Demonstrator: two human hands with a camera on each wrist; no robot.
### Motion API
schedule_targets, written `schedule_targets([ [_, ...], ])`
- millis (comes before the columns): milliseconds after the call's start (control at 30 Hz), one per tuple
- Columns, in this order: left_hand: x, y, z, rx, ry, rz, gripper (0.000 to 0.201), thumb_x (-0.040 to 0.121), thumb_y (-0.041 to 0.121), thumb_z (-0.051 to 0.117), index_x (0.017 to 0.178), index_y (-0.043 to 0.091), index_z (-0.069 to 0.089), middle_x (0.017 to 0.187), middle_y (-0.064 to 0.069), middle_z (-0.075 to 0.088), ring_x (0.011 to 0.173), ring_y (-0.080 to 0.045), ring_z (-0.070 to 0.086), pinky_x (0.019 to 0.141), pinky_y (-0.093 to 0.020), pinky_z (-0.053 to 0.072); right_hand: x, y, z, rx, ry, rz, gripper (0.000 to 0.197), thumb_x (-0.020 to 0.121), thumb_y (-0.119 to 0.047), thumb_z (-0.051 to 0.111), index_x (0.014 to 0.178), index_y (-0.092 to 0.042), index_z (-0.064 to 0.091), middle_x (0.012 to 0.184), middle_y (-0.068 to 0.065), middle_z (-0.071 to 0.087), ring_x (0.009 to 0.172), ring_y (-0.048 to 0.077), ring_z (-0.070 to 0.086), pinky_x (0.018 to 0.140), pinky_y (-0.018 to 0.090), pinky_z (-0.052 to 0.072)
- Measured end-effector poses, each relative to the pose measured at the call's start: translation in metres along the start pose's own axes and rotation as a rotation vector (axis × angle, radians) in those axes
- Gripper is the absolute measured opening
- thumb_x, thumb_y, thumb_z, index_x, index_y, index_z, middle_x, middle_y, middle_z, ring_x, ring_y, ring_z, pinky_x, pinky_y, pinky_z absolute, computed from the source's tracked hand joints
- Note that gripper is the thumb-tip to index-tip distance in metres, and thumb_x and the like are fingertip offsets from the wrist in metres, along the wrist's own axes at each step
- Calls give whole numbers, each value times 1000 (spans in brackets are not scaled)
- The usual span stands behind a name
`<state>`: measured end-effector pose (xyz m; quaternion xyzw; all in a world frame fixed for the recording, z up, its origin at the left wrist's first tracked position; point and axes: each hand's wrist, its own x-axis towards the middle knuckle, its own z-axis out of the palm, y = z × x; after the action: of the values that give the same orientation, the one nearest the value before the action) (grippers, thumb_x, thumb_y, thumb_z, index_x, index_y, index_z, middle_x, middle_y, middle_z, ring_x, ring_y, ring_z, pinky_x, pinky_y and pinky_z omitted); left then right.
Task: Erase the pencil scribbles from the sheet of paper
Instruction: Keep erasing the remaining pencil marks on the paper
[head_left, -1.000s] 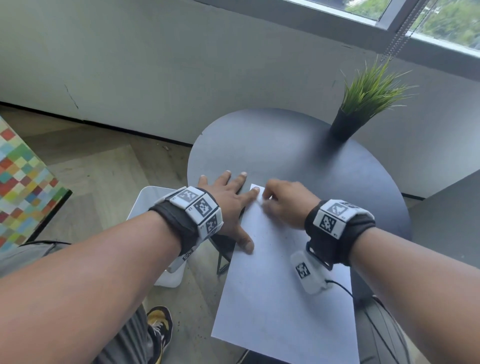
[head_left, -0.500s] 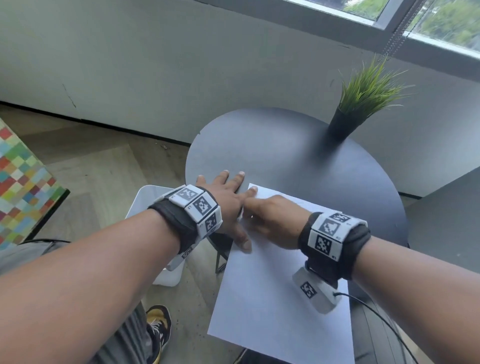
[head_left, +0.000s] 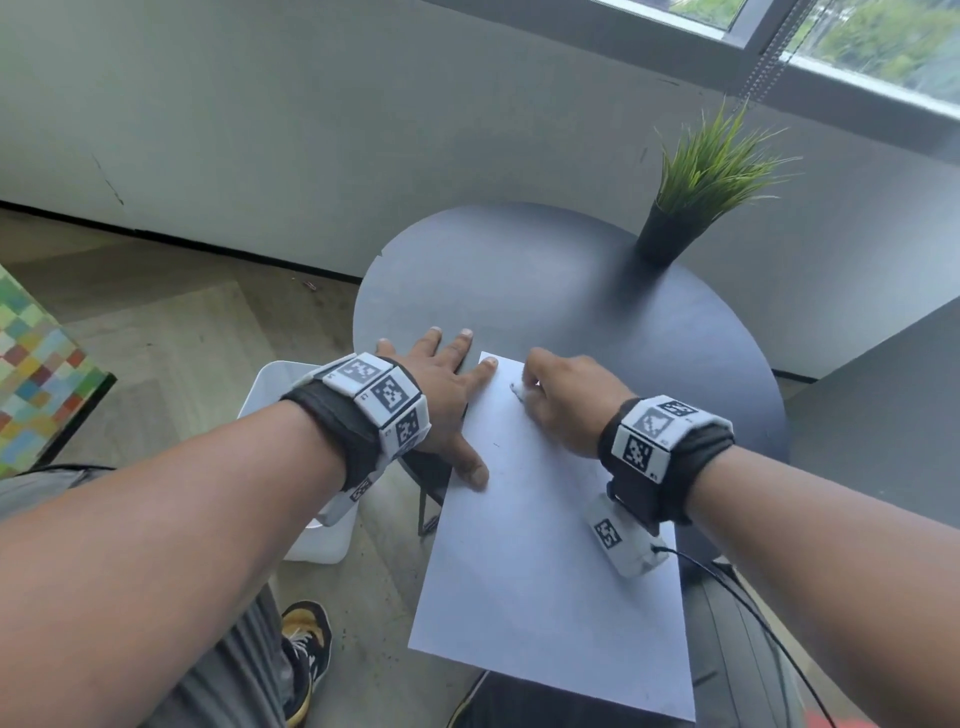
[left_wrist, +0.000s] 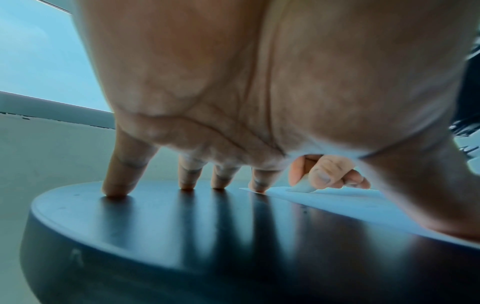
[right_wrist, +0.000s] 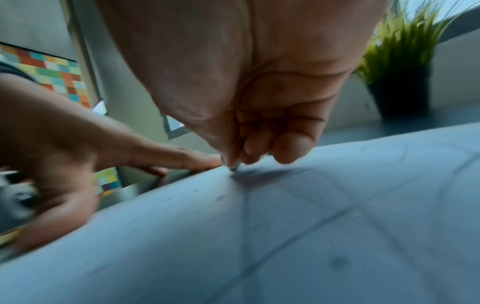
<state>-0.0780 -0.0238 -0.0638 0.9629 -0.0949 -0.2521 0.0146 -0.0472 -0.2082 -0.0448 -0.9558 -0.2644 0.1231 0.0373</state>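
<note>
Left hand spread flat, fingers straight: index fingertip and thumb press on the left edge of the sheet of paper, the other fingertips on the dark round bench beside it. Left wrist view confirms this: the fingertips planted on the bench top, the index just on the paper's corner.

Right hand curled, fingers bunched, pinching a small white eraser against the sheet near its far left corner. Right wrist view is blurred; the pinched tip meets the paper just beside the left index finger, a dark smudge under it.

Sheet lies slanted on the near side of the bench, its near end overhanging the rim toward the person's lap. Faint looping pencil scribbles show on the sheet in the right wrist view, along with crease lines; in the head view only a tiny dark mark near the middle is legible.

Potted grass plant stands at the far right of the bench, well apart from the sheet. White bin on the floor under the left wrist.
</note>
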Motion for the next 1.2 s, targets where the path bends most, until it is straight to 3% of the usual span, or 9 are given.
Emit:
schedule_targets([
  [133, -1, -1, 0, -2, -4, 10, 144, 45, 95, 62, 155, 39, -11, 165, 3, -20, 152, -29, -13, 113, -70, 15, -21, -23, 7, 11, -193, -265, 13, 93, -25, 50, 104, -17, 52, 93, 5, 62, 83, 27, 53, 72, 37, 47],
  [267, 0, 0, 0, 3, -5, 5, 142, 47, 94, 63, 155, 38, -12, 164, 4, -21, 152, -28, -13, 113, -69, 16, -5, -2, -1, 3, -25, 11, 25, 97, -38, 43, 107, -15, 49, 95, 10, 61, 87, 34, 57, 70, 35, 46],
  [367, 0, -1, 0, -2, -5, 9, 144, 46, 94, 63, 155, 38, -12, 165, 4, -21, 152, -28, -13, 113, -70, 14, -15, -20, 3, -82, -109, -177, 17, 95, -22, 47, 110, -14, 45, 89, 3, 52, 82, 29, 50, 65, 33, 36],
  [433, -1, -1, -1, -1, -6, 13, 144, 46, 95, 63, 155, 37, -11, 165, 3, -21, 152, -29, -12, 113, -70, 15, -21, -23, 6, -50, -184, -263, 17, 95, -28, 47, 107, -16, 49, 92, 4, 57, 82, 27, 50, 68, 35, 41],
  [633, -5, 6, -3, -17, -12, 26, 135, 56, 85, 69, 157, 34, -4, 163, 10, -22, 151, -33, -10, 109, -73, 18, 2, 7, 2, 154, -75, 131, 25, 95, -45, 51, 102, -21, 53, 99, 3, 62, 89, 24, 55, 77, 33, 47],
  [800, -5, 6, 0, 14, -8, 55, 136, 54, 91, 63, 157, 34, -6, 164, 16, -16, 151, -35, -10, 108, -73, 20, -4, -9, 4, 89, -46, 111, 26, 98, -38, 44, 111, -15, 47, 103, 13, 62, 88, 33, 56, 73, 36, 45],
  [933, -6, 8, 1, 14, -22, 40, 141, 49, 92, 65, 156, 35, -8, 163, 16, -19, 151, -35, -11, 108, -75, 17, -27, -31, 12, 10, -185, -233, 21, 93, -25, 54, 111, -17, 47, 93, 5, 58, 83, 28, 51, 66, 34, 39],
  [1100, -9, 9, -1, 4, -23, 37, 137, 52, 89, 66, 156, 38, -7, 164, 13, -18, 151, -35, -12, 109, -73, 17, -4, 4, -3, 40, -37, 163, 25, 96, -37, 44, 109, -16, 48, 105, 13, 61, 93, 35, 58, 80, 39, 50],
  [1200, -8, 9, -2, -3, -31, 46, 132, 51, 89, 68, 153, 49, -6, 164, 13, -18, 150, -37, -13, 108, -75, 16, -15, -14, 6, 15, -87, -39, 27, 96, -26, 45, 120, -15, 44, 109, 15, 60, 95, 34, 57, 77, 38, 48],
])
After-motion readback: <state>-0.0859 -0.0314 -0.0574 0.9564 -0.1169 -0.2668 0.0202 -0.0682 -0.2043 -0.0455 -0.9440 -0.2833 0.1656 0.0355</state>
